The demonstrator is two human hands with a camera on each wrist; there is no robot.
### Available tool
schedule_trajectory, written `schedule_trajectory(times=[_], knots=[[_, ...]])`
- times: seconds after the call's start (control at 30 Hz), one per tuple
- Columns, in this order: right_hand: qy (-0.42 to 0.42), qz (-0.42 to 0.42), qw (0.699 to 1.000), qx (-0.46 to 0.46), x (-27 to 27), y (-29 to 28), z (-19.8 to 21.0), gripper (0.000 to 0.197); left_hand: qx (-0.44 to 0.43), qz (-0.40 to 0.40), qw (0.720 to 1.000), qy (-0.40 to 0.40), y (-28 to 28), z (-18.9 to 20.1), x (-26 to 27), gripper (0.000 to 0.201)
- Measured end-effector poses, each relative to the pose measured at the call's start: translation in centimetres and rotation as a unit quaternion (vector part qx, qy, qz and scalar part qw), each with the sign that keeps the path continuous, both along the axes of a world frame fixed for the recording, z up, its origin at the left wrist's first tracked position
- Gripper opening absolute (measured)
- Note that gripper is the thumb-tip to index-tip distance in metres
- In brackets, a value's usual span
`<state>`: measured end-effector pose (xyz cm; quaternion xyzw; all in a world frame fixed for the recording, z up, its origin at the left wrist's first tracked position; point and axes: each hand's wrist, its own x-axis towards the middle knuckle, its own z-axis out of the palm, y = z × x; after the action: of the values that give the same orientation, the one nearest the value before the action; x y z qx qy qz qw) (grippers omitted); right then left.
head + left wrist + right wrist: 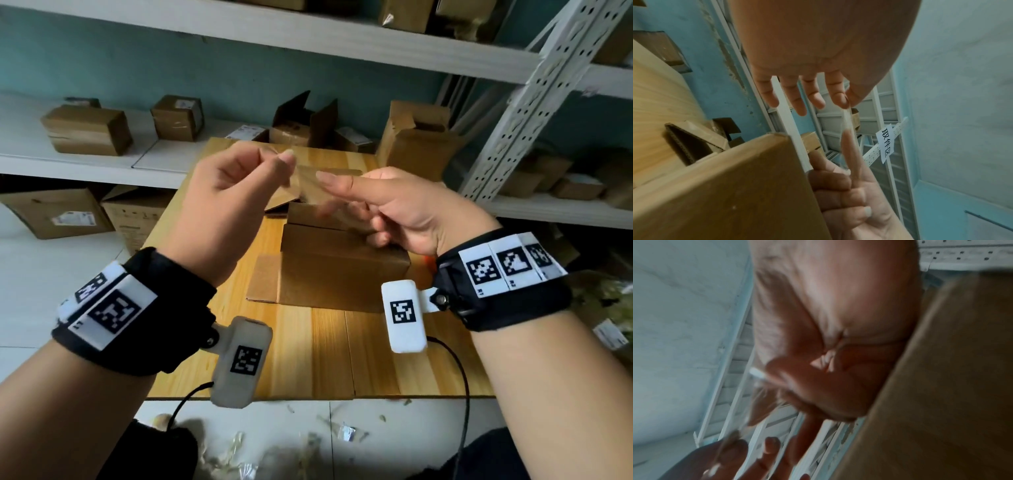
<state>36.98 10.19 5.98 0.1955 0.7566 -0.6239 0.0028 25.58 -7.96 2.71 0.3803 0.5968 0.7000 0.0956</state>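
A strip of clear tape (318, 186) hangs in the air between my two hands above a brown cardboard box (342, 267) on the wooden table (325, 349). My left hand (286, 161) pinches one end of it between thumb and forefinger. In the left wrist view the tape (847, 120) runs from that pinch (845, 102) down along a straight finger of my right hand (851, 146), whose other fingers are curled. My right hand (346, 198) is blurred, so its hold on the tape is unclear. The right wrist view shows only a blurred palm (828, 369) beside the box (941, 386).
White shelves (85, 164) behind the table carry several cardboard boxes, some with open flaps (301, 116). A perforated metal upright (513, 113) leans at the right. More boxes stand on the floor at the left (58, 212). Scraps litter the floor near the table's front edge.
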Motion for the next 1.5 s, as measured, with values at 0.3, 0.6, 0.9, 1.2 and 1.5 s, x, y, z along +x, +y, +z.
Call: schedule_trajectory(times=[0.3, 0.6, 0.9, 1.2, 1.5], knots=[[0.069, -0.022, 0.991, -0.116, 0.7, 1.0, -0.6, 0.032, 0.010, 0.017, 0.999, -0.025, -0.5, 0.0, 0.1, 0.026], [0.105, 0.008, 0.990, -0.089, 1.1, 0.6, -0.8, 0.015, 0.091, -0.028, 0.993, -0.067, -1.2, 0.8, 0.2, 0.016], [0.147, -0.001, 0.978, -0.147, 1.4, 1.3, -1.5, 0.022, -0.038, 0.047, 0.993, -0.106, -1.3, 0.4, 0.0, 0.022], [0.163, -0.009, 0.964, -0.209, 1.5, 1.9, -1.8, 0.026, -0.216, 0.051, 0.966, -0.131, -0.9, -0.4, 0.1, 0.026], [0.140, -0.038, 0.969, -0.202, 1.2, 2.0, -1.7, 0.027, -0.254, 0.046, 0.955, -0.149, 0.4, -1.5, 0.4, 0.032]])
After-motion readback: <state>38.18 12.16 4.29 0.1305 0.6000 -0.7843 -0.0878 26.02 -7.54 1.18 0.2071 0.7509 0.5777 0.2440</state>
